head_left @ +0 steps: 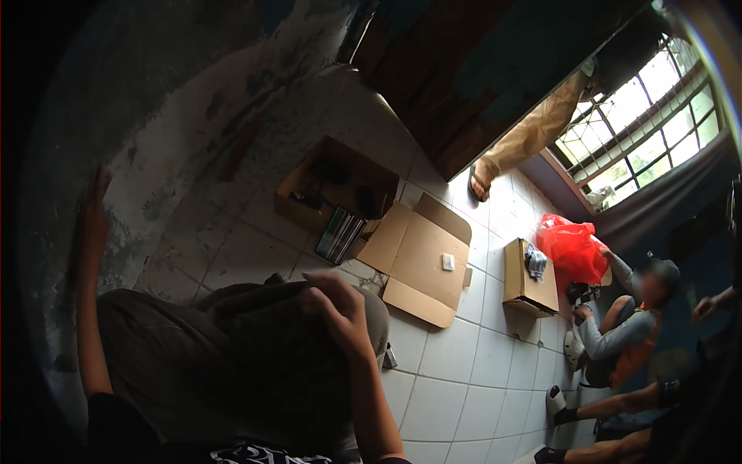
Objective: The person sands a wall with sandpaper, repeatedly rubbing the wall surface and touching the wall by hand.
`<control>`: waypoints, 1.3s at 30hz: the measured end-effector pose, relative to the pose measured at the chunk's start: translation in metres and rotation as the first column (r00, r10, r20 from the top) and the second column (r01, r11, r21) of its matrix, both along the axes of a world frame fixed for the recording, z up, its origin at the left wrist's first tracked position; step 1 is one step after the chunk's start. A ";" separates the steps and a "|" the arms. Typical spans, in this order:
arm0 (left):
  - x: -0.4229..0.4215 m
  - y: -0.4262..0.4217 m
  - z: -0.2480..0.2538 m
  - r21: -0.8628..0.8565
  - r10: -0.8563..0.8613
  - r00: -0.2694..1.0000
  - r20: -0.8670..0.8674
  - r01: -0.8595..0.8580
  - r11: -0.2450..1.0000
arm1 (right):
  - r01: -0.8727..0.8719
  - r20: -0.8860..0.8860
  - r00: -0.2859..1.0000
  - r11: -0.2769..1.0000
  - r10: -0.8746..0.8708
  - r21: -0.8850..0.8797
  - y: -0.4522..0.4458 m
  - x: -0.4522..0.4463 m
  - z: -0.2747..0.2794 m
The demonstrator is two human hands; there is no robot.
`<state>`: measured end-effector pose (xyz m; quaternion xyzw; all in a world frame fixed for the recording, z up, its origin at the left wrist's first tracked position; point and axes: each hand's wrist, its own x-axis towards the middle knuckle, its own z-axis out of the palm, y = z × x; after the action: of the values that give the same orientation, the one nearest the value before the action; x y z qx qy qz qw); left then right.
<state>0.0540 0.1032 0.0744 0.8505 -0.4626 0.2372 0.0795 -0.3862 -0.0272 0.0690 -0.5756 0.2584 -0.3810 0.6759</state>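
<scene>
My left hand [96,203] is stretched out at the far left, fingers extended beside the worn, peeling wall; it holds nothing that I can see. Over my bent knee in dark trousers [232,332] is my right hand [338,304], with loosely bent fingers, the thumb apart and nothing visible in it. Beyond that knee an open cardboard box [297,207] holds dark items too dim to name. A row of thin cases [341,235] stands by its near edge. The box's flap [421,259] lies spread on the tiles, with a small white item [448,262] on it.
A dark wooden panel [464,85] overhangs the top, with a person's sandalled foot [480,184] beyond it. At right, a second cardboard box [525,288] stands near a red plastic bag [572,246] and a crouching person [622,340]. Another person's legs [618,406] extend across the lower right.
</scene>
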 end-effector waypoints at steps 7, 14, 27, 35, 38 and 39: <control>0.017 -0.056 -0.008 -0.083 -0.097 0.994 -0.047 0.093 0.992 | -0.060 -0.189 0.982 0.987 0.031 -0.151 0.000 0.010 -0.017; 0.069 -0.097 -0.050 -0.264 -0.264 0.964 0.040 0.265 0.927 | -0.028 -0.191 0.982 0.991 0.003 -0.128 0.002 -0.001 -0.013; 0.016 -0.008 -0.010 -0.366 -0.134 0.989 -0.067 0.100 0.925 | 0.615 0.648 0.730 0.620 -0.216 -0.487 -0.070 -0.303 0.231; 0.028 -0.076 0.002 -0.389 -0.178 0.983 0.047 0.183 0.903 | 0.852 0.676 0.523 0.290 -0.519 -0.437 -0.012 -0.298 0.311; 0.031 -0.081 0.000 -0.419 -0.229 0.970 0.086 0.244 0.875 | 0.868 0.655 0.485 0.227 -0.579 -0.441 0.009 -0.298 0.323; 0.031 -0.077 -0.002 -0.421 -0.233 0.969 0.084 0.246 0.873 | 0.862 0.638 0.487 0.211 -0.597 -0.461 0.014 -0.300 0.325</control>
<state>0.0850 0.0262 0.0728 0.7447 -0.5020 0.3342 0.2859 -0.6861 -0.0128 0.3945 -0.5263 0.2075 -0.8126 0.1400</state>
